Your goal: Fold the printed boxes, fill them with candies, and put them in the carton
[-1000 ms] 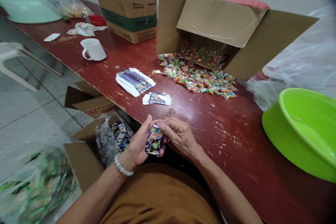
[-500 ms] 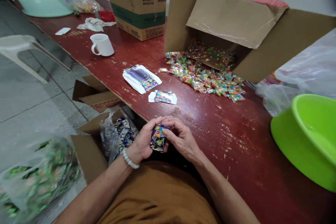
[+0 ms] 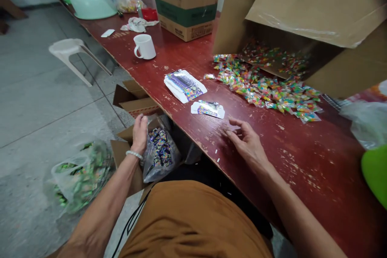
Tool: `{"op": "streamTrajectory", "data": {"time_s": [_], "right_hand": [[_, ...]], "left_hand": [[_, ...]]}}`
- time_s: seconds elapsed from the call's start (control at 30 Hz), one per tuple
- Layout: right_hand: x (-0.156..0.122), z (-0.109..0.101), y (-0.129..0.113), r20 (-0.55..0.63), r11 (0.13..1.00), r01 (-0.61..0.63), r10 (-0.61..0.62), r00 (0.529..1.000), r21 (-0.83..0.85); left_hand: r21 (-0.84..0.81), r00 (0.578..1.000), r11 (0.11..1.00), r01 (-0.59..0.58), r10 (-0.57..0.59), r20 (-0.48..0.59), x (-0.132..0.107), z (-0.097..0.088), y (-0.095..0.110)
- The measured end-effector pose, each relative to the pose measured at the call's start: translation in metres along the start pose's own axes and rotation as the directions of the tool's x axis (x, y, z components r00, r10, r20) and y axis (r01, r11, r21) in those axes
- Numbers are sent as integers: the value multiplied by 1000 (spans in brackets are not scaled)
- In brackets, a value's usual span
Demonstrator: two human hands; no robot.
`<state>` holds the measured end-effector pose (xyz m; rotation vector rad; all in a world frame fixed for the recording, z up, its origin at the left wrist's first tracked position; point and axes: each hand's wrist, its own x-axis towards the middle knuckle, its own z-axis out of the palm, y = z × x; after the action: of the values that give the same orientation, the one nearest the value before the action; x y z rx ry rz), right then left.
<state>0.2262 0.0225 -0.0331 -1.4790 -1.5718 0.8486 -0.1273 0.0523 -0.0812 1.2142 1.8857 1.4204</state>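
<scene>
Holding my left hand [image 3: 139,136] nearly flat, fingers stretched and side by side, I have nothing visible in it; it sits at the edge of a clear bag [image 3: 151,174] of small dark printed packs [image 3: 163,145], though I cannot tell whether it touches the plastic. My right hand [image 3: 249,145] is half curled over the red table [image 3: 302,137], thumb and forefinger a little apart, with nothing showing between them. Just beyond those fingertips lies a small flattened carton [image 3: 208,109] with white end flaps, and near it a larger printed carton [image 3: 186,86]. The bag of packs stands in a cardboard box [image 3: 121,153] below the table's edge. Farther out, clear candy packets [image 3: 263,88] spill from a big carton [image 3: 314,4] on its side. A white mug [image 3: 146,47] stands across the table, and a bag of green packets [image 3: 81,177] rests on the floor to my left.
</scene>
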Motion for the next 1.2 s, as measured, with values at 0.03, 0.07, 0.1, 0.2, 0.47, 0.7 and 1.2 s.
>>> {"op": "streamTrajectory", "data": {"time_s": [0.03,0.07,0.1,0.2,0.47,0.7,1.2], "right_hand": [[11,1,4,-33,995,40,-43,999,-87],[23,5,8,-52,983,79,-89,995,-167],[36,9,10,-60,964,116,-134,989,-239],[73,27,8,-40,882,172,-211,977,-439],[104,38,9,47,793,110,-102,994,-599],[92,38,9,-108,996,45,-54,993,-80],[21,-1,-85,393,892,372,-447,803,255]], "left_hand": [[18,999,1000,2,-1,-40,6,-2,-2],[23,998,1000,-1,2,-69,8,0,0],[29,997,999,-29,31,-75,7,4,5],[145,948,937,-317,309,76,-6,33,36],[507,655,424,-751,378,654,4,111,103],[459,592,386,-800,385,708,18,109,119],[-80,-74,830,552,144,987,-70,54,129]]}}
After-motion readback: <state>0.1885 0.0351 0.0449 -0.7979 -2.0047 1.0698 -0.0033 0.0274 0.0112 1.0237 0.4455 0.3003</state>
